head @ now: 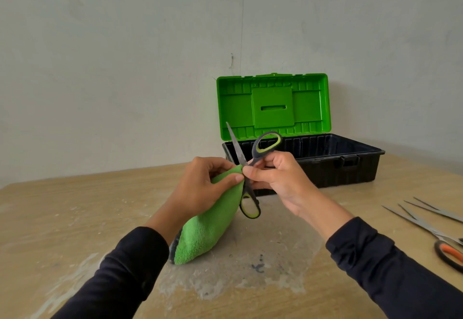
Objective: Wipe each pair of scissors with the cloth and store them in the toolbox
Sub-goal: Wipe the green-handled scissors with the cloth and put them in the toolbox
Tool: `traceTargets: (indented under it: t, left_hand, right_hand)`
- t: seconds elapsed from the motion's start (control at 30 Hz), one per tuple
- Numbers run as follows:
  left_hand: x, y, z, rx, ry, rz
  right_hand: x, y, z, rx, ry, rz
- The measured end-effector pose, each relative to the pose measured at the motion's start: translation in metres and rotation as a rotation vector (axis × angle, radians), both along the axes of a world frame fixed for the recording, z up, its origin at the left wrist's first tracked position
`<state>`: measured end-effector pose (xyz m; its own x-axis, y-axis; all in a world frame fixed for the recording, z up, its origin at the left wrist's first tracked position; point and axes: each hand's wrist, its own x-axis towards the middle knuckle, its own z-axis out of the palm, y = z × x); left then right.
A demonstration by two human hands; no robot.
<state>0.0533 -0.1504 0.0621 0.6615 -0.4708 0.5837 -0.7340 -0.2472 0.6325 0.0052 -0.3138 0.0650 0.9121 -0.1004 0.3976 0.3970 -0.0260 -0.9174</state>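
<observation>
I hold a pair of scissors with grey and lime-green handles in front of me, above the table. The scissors are spread open, one blade pointing up and left. My right hand grips them near the pivot. My left hand holds a green cloth and pinches it against the scissors at the pivot; the other blade is hidden in the cloth. The toolbox stands behind, black base, green lid up, open.
More scissors lie on the right side of the wooden table, one with orange and black handles. Several long blades point up and left. A pale wall stands behind the toolbox. The tabletop is scuffed and stained.
</observation>
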Motion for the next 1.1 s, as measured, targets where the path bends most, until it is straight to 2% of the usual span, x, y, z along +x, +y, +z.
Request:
traceTargets:
  t: [0.17,0.33,0.53,0.6,0.73,0.93,1.1]
  left_hand:
    - [0.000,0.004,0.004,0.047,-0.048,0.045]
    - [0.001,0.010,0.005,0.023,-0.015,0.073]
    - [0.008,0.020,0.008,-0.170,0.049,0.207]
    - [0.010,0.021,0.007,-0.248,0.077,0.252]
    - [0.011,0.019,0.004,-0.385,0.117,0.323]
    - [0.004,0.014,0.004,-0.399,0.062,0.314]
    - [0.004,0.011,0.004,-0.424,0.056,0.335]
  right_hand:
    - [-0.001,-0.008,0.007,0.071,0.000,-0.044]
    - [0.002,-0.013,0.009,0.094,-0.005,-0.091]
    - [0.002,-0.015,0.009,0.161,-0.023,-0.128]
    - [0.002,-0.019,0.010,0.083,-0.018,-0.144]
    - [0.001,-0.017,0.008,-0.254,0.013,-0.224]
    - [-0.002,-0.024,0.011,-0.548,0.039,-0.294]
    - [-0.006,-0.030,0.016,-0.628,0.009,-0.319]
